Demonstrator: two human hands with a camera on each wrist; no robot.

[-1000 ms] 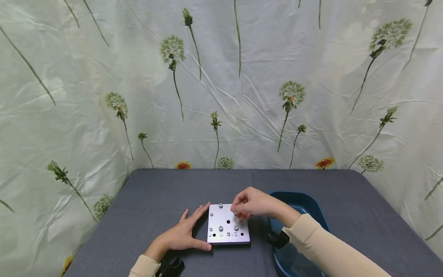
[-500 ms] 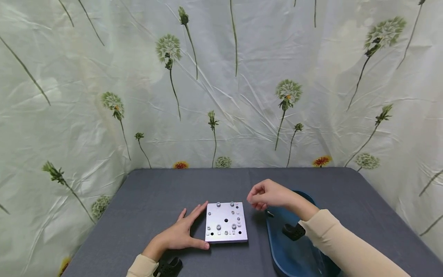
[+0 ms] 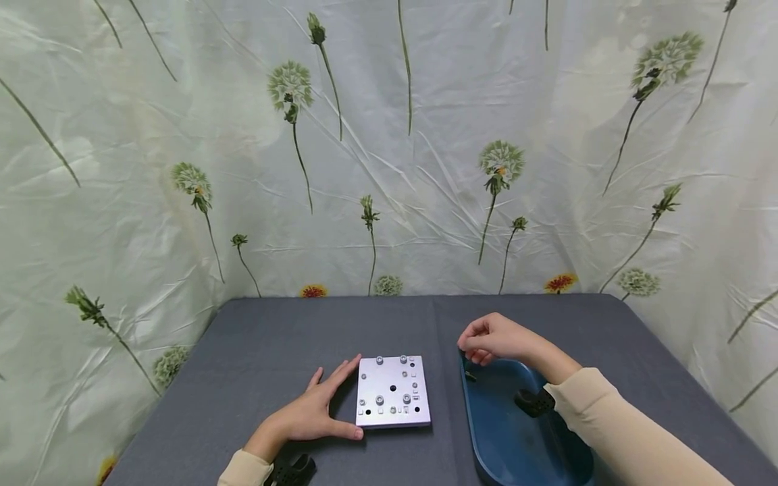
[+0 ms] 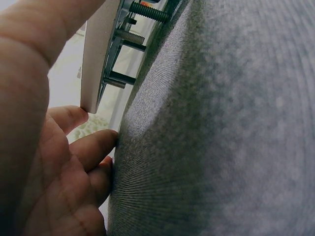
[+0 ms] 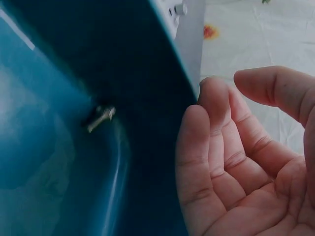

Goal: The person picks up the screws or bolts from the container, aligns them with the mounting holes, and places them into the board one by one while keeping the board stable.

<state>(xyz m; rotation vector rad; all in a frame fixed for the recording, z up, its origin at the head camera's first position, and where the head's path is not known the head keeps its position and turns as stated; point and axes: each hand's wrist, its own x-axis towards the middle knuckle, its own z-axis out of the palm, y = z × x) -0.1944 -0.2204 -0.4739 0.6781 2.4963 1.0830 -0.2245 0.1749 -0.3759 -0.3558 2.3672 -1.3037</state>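
Observation:
A square silver metal plate [image 3: 392, 398] with several screws set in its holes lies on the table. My left hand [image 3: 310, 410] has its fingers spread along the plate's left side, thumb tip at the front corner and index fingertip at the back corner. Threaded screw shanks [image 4: 150, 12] stick out from the plate's underside in the left wrist view. My right hand [image 3: 495, 339] hovers at the back left rim of a blue bin [image 3: 513, 439]. Its fingers are loosely bent, with a gap to the thumb and nothing between them. A small metal screw [image 5: 102, 118] lies inside the bin.
The dark grey cloth [image 3: 340, 324] covers the table. Behind it hangs a pale curtain [image 3: 437, 256] printed with dandelions. The bin stands right of the plate, with a strip of cloth between them. A black wrist camera [image 3: 533, 403] sits on my right wrist above the bin.
My right hand has lifted from the right side of the plate and moved right to the bin, uncovering screws at the plate's back right. The left hand keeps its place beside the plate.

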